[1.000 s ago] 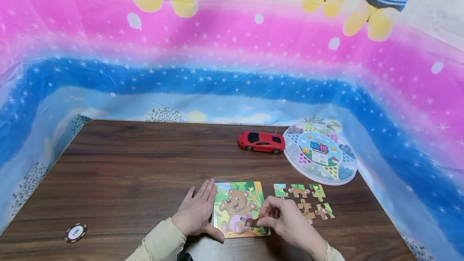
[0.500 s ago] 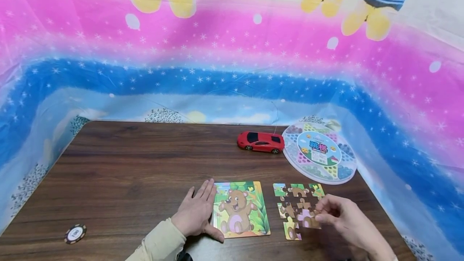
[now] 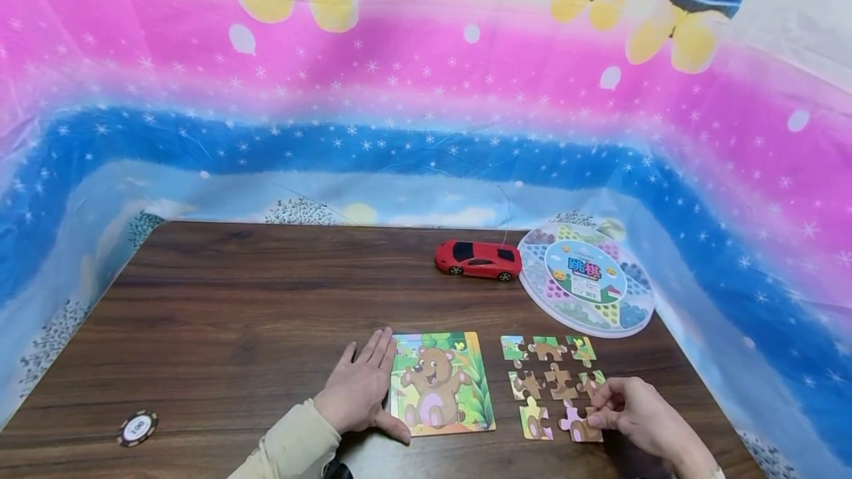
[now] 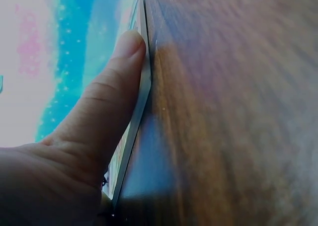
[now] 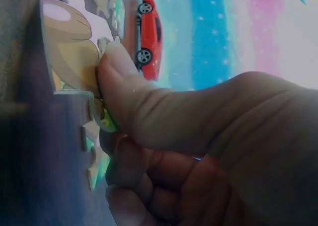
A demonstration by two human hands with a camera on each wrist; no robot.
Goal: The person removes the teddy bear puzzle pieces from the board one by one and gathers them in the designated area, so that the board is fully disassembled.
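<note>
A bear picture puzzle board (image 3: 442, 383) lies on the brown wooden table (image 3: 266, 301) near its front edge. My left hand (image 3: 379, 390) lies flat beside the board's left side, fingers straight. In the left wrist view its thumb (image 4: 109, 102) presses the board's thin edge (image 4: 141, 102). Several loose puzzle pieces (image 3: 549, 375) lie in rows right of the board. My right hand (image 3: 594, 420) pinches a pink-and-brown puzzle piece (image 3: 580, 429) at the lower right corner of that group. In the right wrist view the thumb (image 5: 119, 77) sits on this piece (image 5: 69, 52).
A red toy car (image 3: 478, 260) stands behind the pieces, also seen as the red toy car (image 5: 149, 37) in the right wrist view. A round checkers box (image 3: 586, 279) lies at the table's far right. A poker chip (image 3: 137, 427) sits front left. Printed cloth walls surround the table.
My right hand moved from the board's lower right corner across to the loose pieces, carrying a piece, and lowered it to the group's bottom right. The left hand stayed still.
</note>
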